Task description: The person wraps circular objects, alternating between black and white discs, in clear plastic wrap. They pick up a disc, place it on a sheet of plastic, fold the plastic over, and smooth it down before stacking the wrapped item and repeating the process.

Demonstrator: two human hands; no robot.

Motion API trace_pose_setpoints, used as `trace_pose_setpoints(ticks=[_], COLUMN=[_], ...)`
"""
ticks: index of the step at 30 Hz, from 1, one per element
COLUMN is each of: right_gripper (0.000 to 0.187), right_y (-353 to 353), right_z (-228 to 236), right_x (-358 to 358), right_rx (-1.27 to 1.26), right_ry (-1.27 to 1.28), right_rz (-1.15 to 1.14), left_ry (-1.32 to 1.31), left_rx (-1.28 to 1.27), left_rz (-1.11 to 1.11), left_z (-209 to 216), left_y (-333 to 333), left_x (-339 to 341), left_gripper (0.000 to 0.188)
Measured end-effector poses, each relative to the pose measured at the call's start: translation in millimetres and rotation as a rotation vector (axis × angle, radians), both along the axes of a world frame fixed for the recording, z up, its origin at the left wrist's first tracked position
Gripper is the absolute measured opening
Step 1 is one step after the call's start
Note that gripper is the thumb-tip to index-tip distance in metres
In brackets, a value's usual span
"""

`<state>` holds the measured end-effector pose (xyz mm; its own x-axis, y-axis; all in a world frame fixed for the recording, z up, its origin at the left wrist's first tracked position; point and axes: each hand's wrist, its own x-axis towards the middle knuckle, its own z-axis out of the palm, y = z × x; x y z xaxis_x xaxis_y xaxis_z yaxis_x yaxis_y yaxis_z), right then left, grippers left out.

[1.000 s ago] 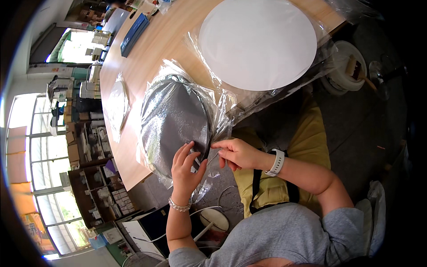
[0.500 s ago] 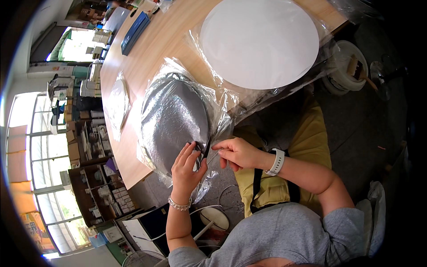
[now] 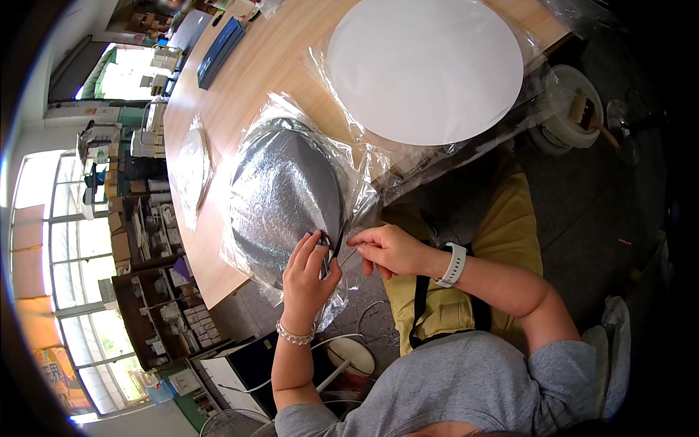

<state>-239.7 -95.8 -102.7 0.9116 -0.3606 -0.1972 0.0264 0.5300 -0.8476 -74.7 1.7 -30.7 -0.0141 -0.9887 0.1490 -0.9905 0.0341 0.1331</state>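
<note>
While the head view looks down on both arms, a round silver disc (image 3: 280, 189) lies at the near edge of the tabletop (image 3: 277, 73), partly hanging over it, with crumpled clear plastic (image 3: 364, 193) around it. The left hand (image 3: 307, 280), a beaded bracelet (image 3: 294, 334) at its wrist, has its fingers bent over the disc's lower right edge and its thumb a narrow gap away; creases run toward the fingertips, but whether they pinch it I cannot tell. The right hand (image 3: 397, 251), with a white watch (image 3: 453, 265) on its wrist, points its forefinger at the same edge, other fingers curled; whether it holds any plastic I cannot tell. Beyond the disc, to the right, is a large white disc (image 3: 426, 69) on clear plastic. A blue box (image 3: 220, 53) lies farther back, and a pale bucket (image 3: 555, 138) stands on the floor to the right
</note>
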Motion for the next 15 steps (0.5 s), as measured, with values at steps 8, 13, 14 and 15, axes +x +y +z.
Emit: trace_pose_setpoints(ticks=[8, 13, 14, 15], right_gripper=[0.038, 0.046, 0.048, 0.051], right_y=[-10, -24, -29, -34], right_z=[9, 16, 17, 18], right_x=[-8, -15, -16, -16], right_rx=[-0.058, -0.062, -0.061, -0.075], right_ry=[-0.017, -0.033, -0.037, -0.045], right_rz=[0.034, 0.019, 0.002, 0.016], left_ry=[0.16, 0.039, 0.002, -0.029], left_rx=[0.087, -0.068, -0.137, -0.193], left_rz=[0.145, 0.104, 0.088, 0.029], left_z=[12, 12, 11, 11], left_y=[-2, -9, -12, -11], left_x=[-6, -7, -11, -16], left_gripper=[0.017, 0.015, 0.015, 0.018])
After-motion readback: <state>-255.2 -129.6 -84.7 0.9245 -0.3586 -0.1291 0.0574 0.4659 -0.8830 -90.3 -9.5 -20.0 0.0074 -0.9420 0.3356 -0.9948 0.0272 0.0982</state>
